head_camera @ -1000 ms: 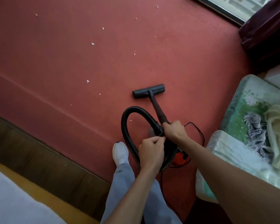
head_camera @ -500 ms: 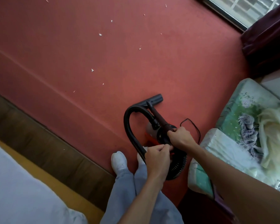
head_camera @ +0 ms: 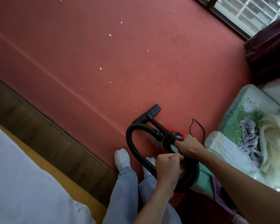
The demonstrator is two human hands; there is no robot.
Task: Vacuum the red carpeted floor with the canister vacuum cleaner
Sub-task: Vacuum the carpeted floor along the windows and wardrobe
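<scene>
Gripping the equipment close to the body, both hands are closed. The left hand (head_camera: 168,167) curls its fingers round the hose (head_camera: 131,143) where it joins the handle, and the right hand (head_camera: 189,146) clasps the near end of the wand (head_camera: 160,128). The canister vacuum cleaner (head_camera: 183,132) sits on the floor just beyond the hands, partly hidden by them. The floor nozzle (head_camera: 147,115) rests on the red carpet (head_camera: 176,75) just beyond the canister.

Progress is judged as early. White scraps (head_camera: 110,35) lie scattered beyond and left of the nozzle, so most of the carpet remains to be covered. A wooden strip (head_camera: 47,131) borders the carpet on the left. A window (head_camera: 249,12) and a dark curtain (head_camera: 268,42) stand at the far right.
</scene>
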